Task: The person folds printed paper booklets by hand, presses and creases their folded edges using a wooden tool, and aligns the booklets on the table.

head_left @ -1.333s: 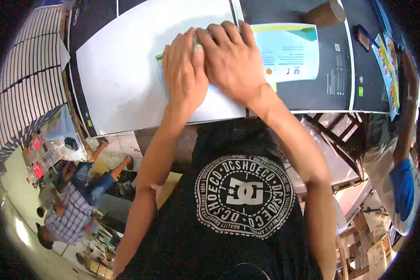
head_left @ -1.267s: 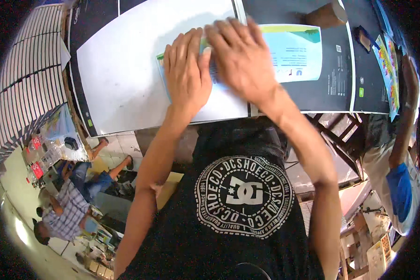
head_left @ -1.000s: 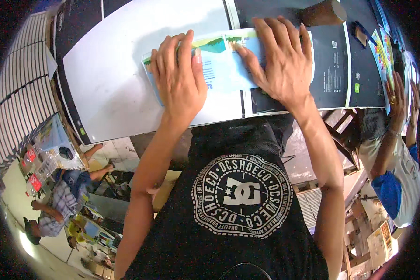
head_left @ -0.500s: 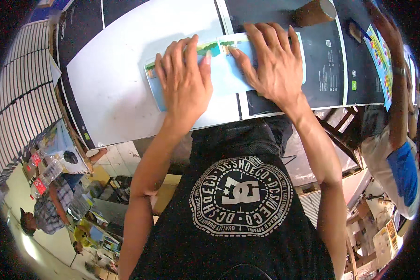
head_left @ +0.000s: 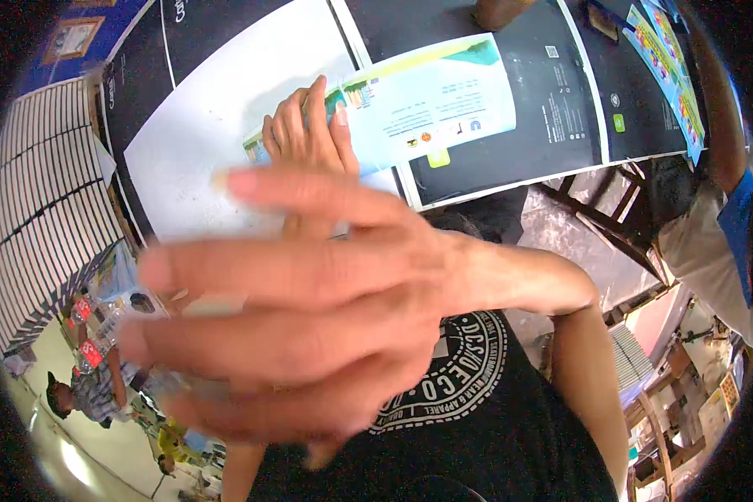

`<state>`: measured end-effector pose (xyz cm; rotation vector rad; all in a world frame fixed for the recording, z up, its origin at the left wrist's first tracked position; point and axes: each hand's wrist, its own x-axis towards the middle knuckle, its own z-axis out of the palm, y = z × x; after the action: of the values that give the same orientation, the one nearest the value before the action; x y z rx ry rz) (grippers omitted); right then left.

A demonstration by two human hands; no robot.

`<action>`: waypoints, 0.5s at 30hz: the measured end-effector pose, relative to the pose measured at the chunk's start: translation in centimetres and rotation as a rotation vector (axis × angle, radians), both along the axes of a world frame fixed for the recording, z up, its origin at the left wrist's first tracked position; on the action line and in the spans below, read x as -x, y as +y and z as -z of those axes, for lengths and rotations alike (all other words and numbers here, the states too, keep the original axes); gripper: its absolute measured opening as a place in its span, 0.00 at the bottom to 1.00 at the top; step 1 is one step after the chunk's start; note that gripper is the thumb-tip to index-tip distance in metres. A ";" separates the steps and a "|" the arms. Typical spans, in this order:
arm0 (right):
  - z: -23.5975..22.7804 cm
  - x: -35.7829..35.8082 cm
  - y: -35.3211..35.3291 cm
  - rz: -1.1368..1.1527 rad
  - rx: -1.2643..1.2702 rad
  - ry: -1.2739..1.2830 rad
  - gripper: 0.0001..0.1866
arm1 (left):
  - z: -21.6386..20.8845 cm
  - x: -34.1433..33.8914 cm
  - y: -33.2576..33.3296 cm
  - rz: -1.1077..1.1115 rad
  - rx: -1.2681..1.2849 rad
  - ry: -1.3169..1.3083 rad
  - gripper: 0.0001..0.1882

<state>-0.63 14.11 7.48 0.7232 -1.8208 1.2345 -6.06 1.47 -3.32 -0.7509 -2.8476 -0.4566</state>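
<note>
A long, smooth, pale-blue paper sheet point(head_left: 477, 100) with a green landscape border lies across a large white sheet point(head_left: 201, 142) and black table panels point(head_left: 552, 159), its small print and round emblems too fine for me to read. The left hand point(head_left: 309, 138) rests flat on its left part, fingers slightly parted, gripping nothing. The right hand point(head_left: 351, 284), blurred, hangs splayed in the air, visibly empty, partly covering a black T-shirt point(head_left: 510, 418) with circular white lettering.

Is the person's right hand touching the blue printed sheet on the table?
Apart. The head view shows the right hand close to the camera, looming large and blurred, while the printed sheet lies well beyond it.
</note>
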 end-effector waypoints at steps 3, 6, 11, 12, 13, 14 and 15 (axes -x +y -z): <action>7.1 2.7 1.4 -0.213 -0.027 -0.275 0.45 | 1.2 0.8 -1.2 0.030 0.012 0.045 0.27; 10.5 3.3 2.0 -0.013 -0.246 -0.397 0.50 | 1.0 0.6 0.3 0.051 0.042 0.113 0.27; 9.5 3.2 1.8 0.015 -0.197 -0.445 0.45 | 0.6 -0.1 0.8 0.045 0.090 0.199 0.27; 9.2 3.1 2.1 0.020 -0.201 -0.442 0.45 | 0.5 -0.2 0.8 0.036 0.089 0.199 0.27; 8.6 3.1 2.7 0.165 -0.344 -0.431 0.41 | 0.2 -0.2 0.6 0.029 0.066 0.187 0.27; 7.9 3.4 3.6 0.314 -0.488 -0.408 0.37 | 0.0 -0.1 0.5 0.024 0.041 0.176 0.27; 7.5 3.4 4.6 0.431 -0.528 -0.418 0.31 | -0.1 0.0 0.3 0.021 -0.007 0.147 0.26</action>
<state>-4.04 18.68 -0.01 0.3165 -2.5312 0.6493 -6.09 1.82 -3.19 -0.7803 -2.7034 -0.3965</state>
